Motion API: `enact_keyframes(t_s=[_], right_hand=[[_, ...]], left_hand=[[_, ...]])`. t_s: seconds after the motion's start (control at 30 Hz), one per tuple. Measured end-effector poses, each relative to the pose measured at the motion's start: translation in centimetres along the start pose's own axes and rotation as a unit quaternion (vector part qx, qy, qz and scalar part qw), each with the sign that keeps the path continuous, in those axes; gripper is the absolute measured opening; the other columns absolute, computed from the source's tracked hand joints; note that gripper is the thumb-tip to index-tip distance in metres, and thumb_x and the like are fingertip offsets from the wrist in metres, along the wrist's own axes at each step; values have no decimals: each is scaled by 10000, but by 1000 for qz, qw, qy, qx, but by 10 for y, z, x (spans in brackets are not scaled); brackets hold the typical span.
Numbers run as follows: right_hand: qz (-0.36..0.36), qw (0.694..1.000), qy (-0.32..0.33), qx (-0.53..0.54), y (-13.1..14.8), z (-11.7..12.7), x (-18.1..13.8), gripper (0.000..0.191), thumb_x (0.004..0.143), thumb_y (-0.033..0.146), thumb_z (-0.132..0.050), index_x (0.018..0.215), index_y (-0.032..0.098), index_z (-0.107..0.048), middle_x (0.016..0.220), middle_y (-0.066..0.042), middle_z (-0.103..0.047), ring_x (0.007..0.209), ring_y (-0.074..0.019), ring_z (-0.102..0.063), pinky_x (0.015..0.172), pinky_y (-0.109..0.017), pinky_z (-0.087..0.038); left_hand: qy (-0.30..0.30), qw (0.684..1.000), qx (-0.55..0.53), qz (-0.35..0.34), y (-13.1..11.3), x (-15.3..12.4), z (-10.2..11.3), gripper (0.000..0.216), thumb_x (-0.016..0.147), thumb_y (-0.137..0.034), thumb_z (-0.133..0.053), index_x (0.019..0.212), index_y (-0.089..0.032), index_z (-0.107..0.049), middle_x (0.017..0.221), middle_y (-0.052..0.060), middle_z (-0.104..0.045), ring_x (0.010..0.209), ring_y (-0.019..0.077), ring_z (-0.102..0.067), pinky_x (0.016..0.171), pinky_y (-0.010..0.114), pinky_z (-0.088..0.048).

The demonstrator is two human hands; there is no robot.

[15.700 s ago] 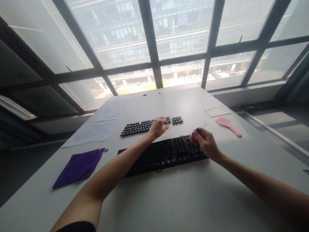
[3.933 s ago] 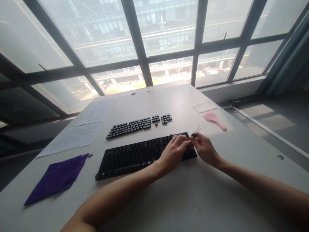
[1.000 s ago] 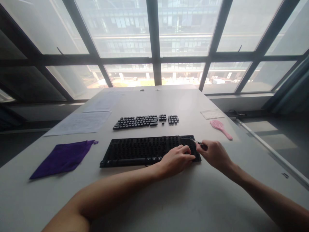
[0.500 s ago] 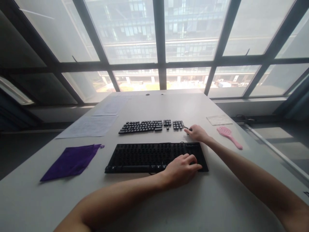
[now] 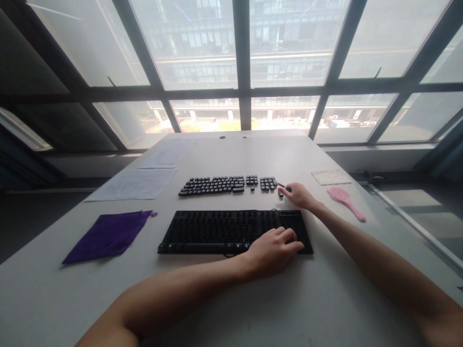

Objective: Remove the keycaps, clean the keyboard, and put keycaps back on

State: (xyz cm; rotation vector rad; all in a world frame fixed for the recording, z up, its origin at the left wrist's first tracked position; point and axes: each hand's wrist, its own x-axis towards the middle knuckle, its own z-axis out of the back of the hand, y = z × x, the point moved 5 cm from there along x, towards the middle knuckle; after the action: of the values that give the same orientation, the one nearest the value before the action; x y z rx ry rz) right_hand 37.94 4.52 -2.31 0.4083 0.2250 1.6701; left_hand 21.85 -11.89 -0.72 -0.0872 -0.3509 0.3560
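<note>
A black keyboard (image 5: 217,229) with its keycaps off lies in front of me on the white table (image 5: 253,308). My left hand (image 5: 274,245) rests with curled fingers on the keyboard's right end. Behind it, several removed black keycaps (image 5: 227,183) lie in neat rows. My right hand (image 5: 298,195) reaches to the right end of those rows, closed on a small wire keycap puller (image 5: 281,186) whose tip is by a loose keycap (image 5: 280,194).
A purple cloth pouch (image 5: 108,235) lies at the left. Paper sheets (image 5: 135,183) sit at the back left. A pink hairbrush (image 5: 345,201) and a small clear bag (image 5: 331,176) are at the right. Large windows rise beyond the table's far edge.
My right hand has left the keyboard's right end and moved back to the right end of the keycap rows with the puller. The left hand has stayed on the keyboard.
</note>
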Motion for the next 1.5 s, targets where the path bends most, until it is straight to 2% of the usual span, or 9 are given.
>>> enact_keyframes(t_s=[0.17, 0.37, 0.77, 1.3, 1.5], right_hand=[[35, 997, -18, 66, -10, 1, -12, 342, 824, 478, -651, 795, 143, -714, 695, -44, -677, 620, -152, -558, 585, -246, -356], [21, 997, -15, 69, -10, -6, -8, 240, 776, 378, -691, 828, 149, -739, 688, -28, -664, 622, -144, -560, 589, -243, -368], [-5, 998, -26, 65, -5, -13, 5, 207, 774, 369, -693, 805, 169, -739, 707, -31, -696, 618, -150, -596, 587, -238, -389], [-4, 997, -37, 75, -7, -15, 11, 190, 778, 364, -700, 788, 175, -716, 701, -37, -690, 627, -163, -599, 605, -251, -395], [8, 994, -55, 99, -6, -4, 3, 215, 770, 384, -706, 771, 170, -684, 674, -25, -661, 628, -162, -580, 609, -256, -399]], left_hand=[[2, 1000, -2, 2, -1, 0, 0, 249, 980, -227, -462, 1171, -208, -619, 1097, 71, -583, 938, 190, -562, 899, 329, -478], [4, 1000, 0, -1, 0, 0, -1, 245, 977, -225, -463, 1172, -207, -610, 1102, 78, -577, 937, 192, -560, 896, 330, -477], [7, 1000, 4, -3, 0, 0, 1, 240, 974, -221, -472, 1171, -204, -608, 1094, 77, -571, 934, 189, -556, 886, 327, -475], [4, 1000, 0, 2, 2, -1, -4, 240, 972, -229, -483, 1179, -212, -602, 1113, 75, -567, 961, 194, -561, 912, 337, -477], [7, 1000, -5, -1, -3, -1, 4, 279, 963, -235, -516, 1235, -207, -568, 1117, 76, -584, 974, 199, -569, 924, 340, -478]])
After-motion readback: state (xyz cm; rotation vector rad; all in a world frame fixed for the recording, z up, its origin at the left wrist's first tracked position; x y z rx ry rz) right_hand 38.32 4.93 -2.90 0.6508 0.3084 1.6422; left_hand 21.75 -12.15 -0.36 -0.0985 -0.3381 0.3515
